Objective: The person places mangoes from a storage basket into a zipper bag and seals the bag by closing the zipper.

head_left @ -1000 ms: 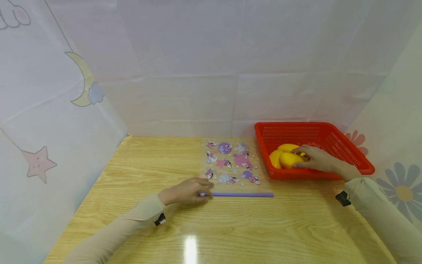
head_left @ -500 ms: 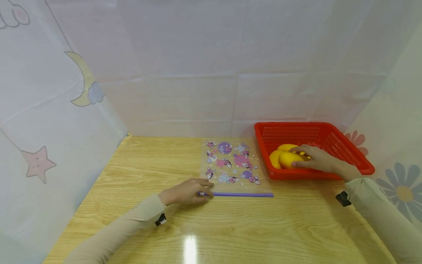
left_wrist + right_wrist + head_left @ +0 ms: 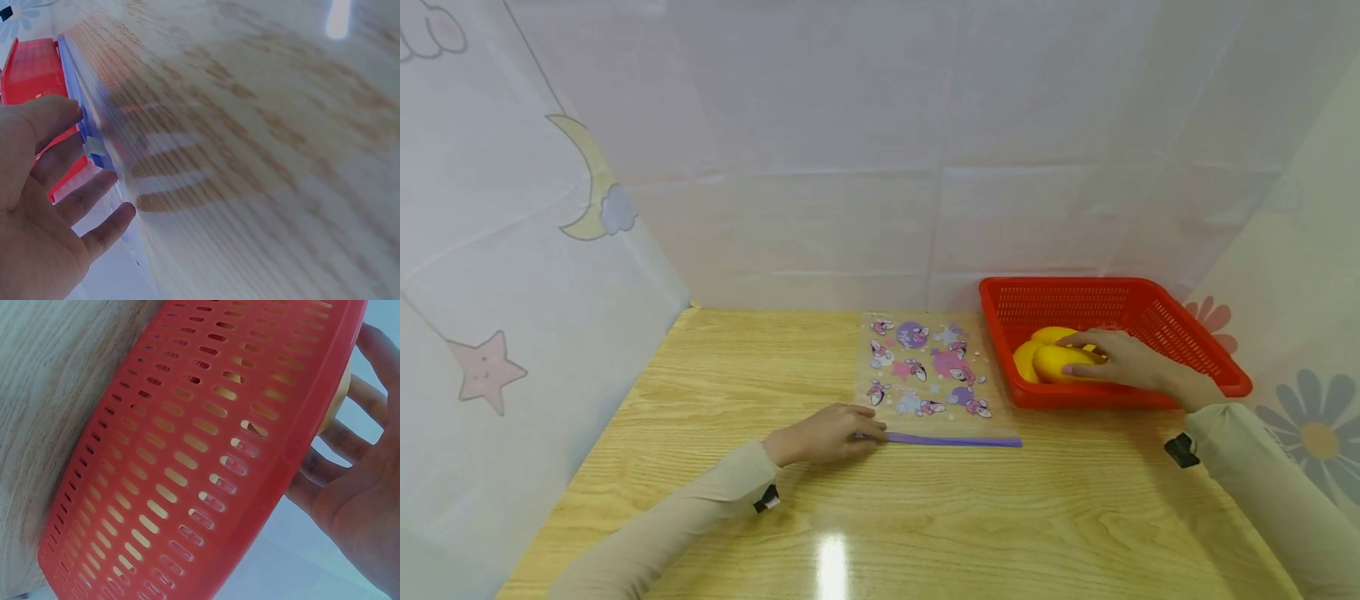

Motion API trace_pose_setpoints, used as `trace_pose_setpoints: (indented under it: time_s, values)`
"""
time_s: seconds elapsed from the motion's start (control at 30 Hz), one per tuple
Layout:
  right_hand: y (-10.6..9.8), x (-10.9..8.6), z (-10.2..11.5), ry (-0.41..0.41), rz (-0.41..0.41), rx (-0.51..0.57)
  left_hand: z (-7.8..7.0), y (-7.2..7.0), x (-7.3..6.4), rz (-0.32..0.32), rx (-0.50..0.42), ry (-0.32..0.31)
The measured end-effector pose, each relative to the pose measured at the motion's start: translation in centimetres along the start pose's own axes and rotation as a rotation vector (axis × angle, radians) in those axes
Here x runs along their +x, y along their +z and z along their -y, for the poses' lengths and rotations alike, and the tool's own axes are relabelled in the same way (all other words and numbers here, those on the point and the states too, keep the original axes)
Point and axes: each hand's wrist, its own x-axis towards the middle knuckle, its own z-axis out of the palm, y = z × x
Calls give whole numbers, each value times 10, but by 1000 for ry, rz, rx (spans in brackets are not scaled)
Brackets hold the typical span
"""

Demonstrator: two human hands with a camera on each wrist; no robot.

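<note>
Head view: grasps yellow fruit (image 3: 1051, 364) in red basket (image 3: 1060, 397), right, with right hand (image 3: 1126, 360); pinches printed bag (image 3: 925, 383), centre, with left hand (image 3: 827, 434). Left wrist: reveals slider (image 3: 95, 147), at left, hidden in head view. Right wrist: adds slotted outer wall (image 3: 256, 487), mid-frame.

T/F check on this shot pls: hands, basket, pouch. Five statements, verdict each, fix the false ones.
1. The right hand has its fingers on yellow fruit in the red basket. True.
2. Both hands are inside the basket. False: the left hand is at the purple strip along the near edge of the printed pouch.
3. The pouch lies on the wooden table. True.
4. In the head view, the pouch is to the right of the basket. False: it is to the left.
5. At least three pieces of yellow fruit show in the basket. True.
</note>
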Motion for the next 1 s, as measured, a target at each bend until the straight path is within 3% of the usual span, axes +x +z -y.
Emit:
trace_pose_setpoints:
  time_s: [0.27, 0.47, 0.7, 1.0]
  values:
    - [0, 3, -4, -44, -6, -15, 1, 1, 5, -56, 11, 9]
    - [-2, 3, -4, -21, 3, -32, 1, 0, 9, -99, 38, 34]
    - [-1, 4, -5, -7, 9, -40, 0, 2, 13, -102, 108, -4]
    - [-2, 3, -5, 17, 17, -21, 0, 5, 17, -114, 184, 38]
